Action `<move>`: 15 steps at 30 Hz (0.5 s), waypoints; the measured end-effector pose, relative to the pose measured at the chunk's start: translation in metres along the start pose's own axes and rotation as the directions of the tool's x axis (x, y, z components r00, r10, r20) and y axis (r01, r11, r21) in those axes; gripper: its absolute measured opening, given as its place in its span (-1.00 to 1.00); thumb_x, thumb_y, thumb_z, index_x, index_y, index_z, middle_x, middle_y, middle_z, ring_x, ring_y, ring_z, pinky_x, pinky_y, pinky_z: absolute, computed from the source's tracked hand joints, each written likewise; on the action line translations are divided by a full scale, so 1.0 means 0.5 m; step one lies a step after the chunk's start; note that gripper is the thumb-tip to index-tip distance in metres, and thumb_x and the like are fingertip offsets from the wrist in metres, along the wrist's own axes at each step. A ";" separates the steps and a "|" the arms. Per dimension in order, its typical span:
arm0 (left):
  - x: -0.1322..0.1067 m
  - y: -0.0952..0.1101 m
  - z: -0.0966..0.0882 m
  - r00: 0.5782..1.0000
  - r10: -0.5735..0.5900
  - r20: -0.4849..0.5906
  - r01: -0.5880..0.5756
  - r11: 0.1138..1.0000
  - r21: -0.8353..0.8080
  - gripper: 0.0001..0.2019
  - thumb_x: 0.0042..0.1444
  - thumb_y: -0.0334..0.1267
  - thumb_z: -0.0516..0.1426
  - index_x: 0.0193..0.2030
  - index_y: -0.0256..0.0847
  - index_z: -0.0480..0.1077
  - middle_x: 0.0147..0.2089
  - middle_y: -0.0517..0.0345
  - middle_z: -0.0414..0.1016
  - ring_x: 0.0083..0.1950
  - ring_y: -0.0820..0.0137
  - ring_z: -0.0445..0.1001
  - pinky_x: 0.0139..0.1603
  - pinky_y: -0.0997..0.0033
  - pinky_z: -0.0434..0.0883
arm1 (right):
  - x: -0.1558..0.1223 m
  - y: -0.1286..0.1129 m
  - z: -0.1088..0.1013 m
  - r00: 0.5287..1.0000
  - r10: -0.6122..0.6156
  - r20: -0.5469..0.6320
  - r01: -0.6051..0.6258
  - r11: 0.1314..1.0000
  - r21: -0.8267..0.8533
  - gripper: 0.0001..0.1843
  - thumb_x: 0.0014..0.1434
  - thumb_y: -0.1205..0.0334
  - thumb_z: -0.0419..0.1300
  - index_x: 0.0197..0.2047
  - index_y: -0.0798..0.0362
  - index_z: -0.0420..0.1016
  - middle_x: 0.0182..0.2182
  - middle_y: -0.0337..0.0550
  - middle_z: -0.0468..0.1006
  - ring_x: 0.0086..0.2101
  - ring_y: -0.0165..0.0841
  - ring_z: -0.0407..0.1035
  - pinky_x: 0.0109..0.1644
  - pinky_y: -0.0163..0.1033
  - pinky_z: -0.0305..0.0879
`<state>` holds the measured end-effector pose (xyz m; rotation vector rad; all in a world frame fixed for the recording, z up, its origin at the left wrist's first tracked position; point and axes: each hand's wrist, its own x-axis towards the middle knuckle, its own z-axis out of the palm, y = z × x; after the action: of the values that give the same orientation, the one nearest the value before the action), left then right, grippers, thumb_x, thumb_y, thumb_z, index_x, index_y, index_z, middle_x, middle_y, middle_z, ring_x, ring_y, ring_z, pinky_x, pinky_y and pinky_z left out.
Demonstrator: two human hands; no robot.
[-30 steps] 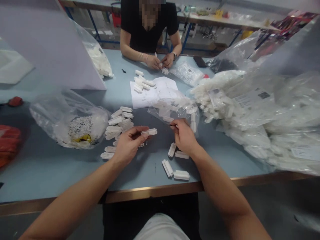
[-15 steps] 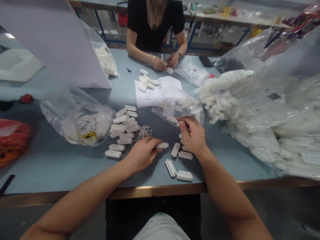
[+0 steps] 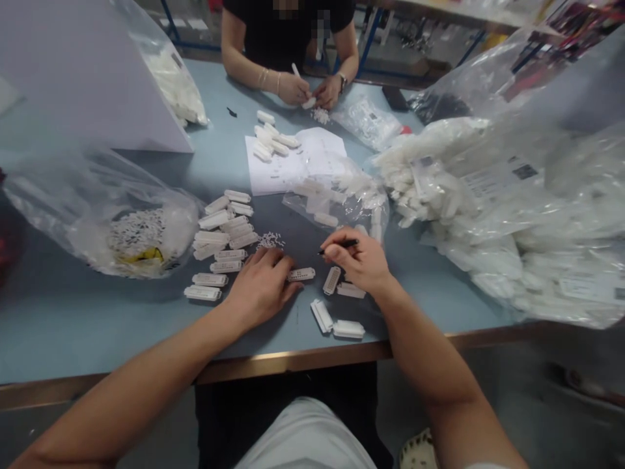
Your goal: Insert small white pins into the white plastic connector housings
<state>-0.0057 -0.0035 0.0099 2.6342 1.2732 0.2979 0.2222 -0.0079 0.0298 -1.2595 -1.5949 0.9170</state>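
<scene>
We can't actually read a thing here: the white label (image 3: 508, 177) with its square code on the big bag (image 3: 561, 221) at the right edge of the table (image 3: 73, 319), the printed sheet (image 3: 293, 170) mid-table and the sticker (image 3: 370, 122) on the small bag (image 3: 359, 107) near the far edge are all too blurry.

A: small white plastic connector block (image 3: 301, 274): left end under left hand (image 3: 261, 286), grip unclear.
B: thin black pen-like tool (image 3: 342, 245): rear hidden inside right hand (image 3: 364, 264). large clear plastic bag (image 3: 73, 208) cut off by left edge.
A: white printed label (image 3: 493, 179) on right-side bags: text too small.
</scene>
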 end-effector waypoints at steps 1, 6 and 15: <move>0.000 0.000 0.001 1.000 -0.008 0.003 0.008 1.000 -0.008 -0.70 0.23 -0.09 0.25 0.00 -0.23 0.49 0.03 -0.16 0.49 0.10 -0.03 0.44 0.13 -0.05 0.46 | 0.001 -0.002 0.002 1.000 0.000 0.015 0.000 1.000 -0.023 -0.57 0.23 -0.21 0.28 -0.33 0.01 0.55 -0.42 -0.19 0.60 -0.42 -0.39 0.49 -0.37 -0.31 0.38; 0.003 0.000 0.000 1.000 0.016 0.018 -0.016 1.000 -0.009 -0.74 0.25 -0.08 0.23 -0.05 -0.20 0.52 -0.05 -0.11 0.51 0.05 0.01 0.45 0.09 -0.04 0.47 | -0.002 -0.003 0.010 0.994 0.026 0.108 -0.011 0.991 -0.132 -0.70 0.28 -0.05 0.22 -0.32 0.01 0.51 -0.46 -0.23 0.57 -0.44 -0.42 0.42 -0.35 -0.32 0.31; 0.006 -0.007 0.008 1.000 0.005 -0.014 -0.005 1.000 0.031 -0.76 0.24 -0.07 0.25 -0.17 -0.24 0.54 -0.14 -0.10 0.52 0.00 0.01 0.47 0.05 -0.01 0.47 | -0.004 0.003 0.019 0.985 0.044 0.165 0.003 0.961 -0.277 -0.75 0.30 0.06 0.13 -0.37 0.00 0.40 -0.52 -0.28 0.49 -0.49 -0.45 0.31 -0.35 -0.30 0.17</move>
<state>-0.0055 0.0007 0.0055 2.6662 1.2863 0.3008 0.2138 -0.0098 0.0246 -1.4215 -1.8987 0.8539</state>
